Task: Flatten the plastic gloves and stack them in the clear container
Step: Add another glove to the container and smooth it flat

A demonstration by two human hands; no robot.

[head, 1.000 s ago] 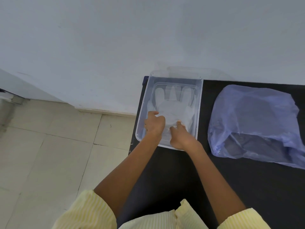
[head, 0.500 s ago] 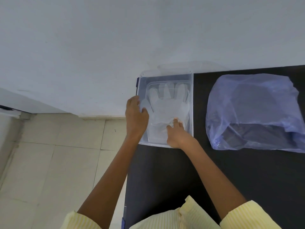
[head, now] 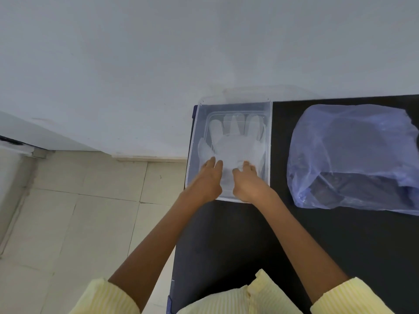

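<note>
A clear plastic container (head: pixel 270 141) stands at the left end of the black table (head: pixel 226 241), against the wall. Flattened translucent plastic gloves (head: pixel 235 141) lie stacked inside it, fingers pointing to the wall. My left hand (head: pixel 207 181) reaches into the near left part of the container, its straight fingers pressing on the cuff end of the top glove. Beside it, my right hand (head: pixel 249 185) has its fingers curled and pinches a small crumpled bit of the same cuff.
A bluish see-through plastic bag (head: pixel 353 155) with dark contents lies on the table to the right of the container. The table's left edge drops to a tiled floor (head: pixel 79 211). A pale wall (head: pixel 158 64) rises right behind the container.
My left hand has come off the container's left rim and gone back down onto the glove's cuff. My right hand has stayed at the cuff.
</note>
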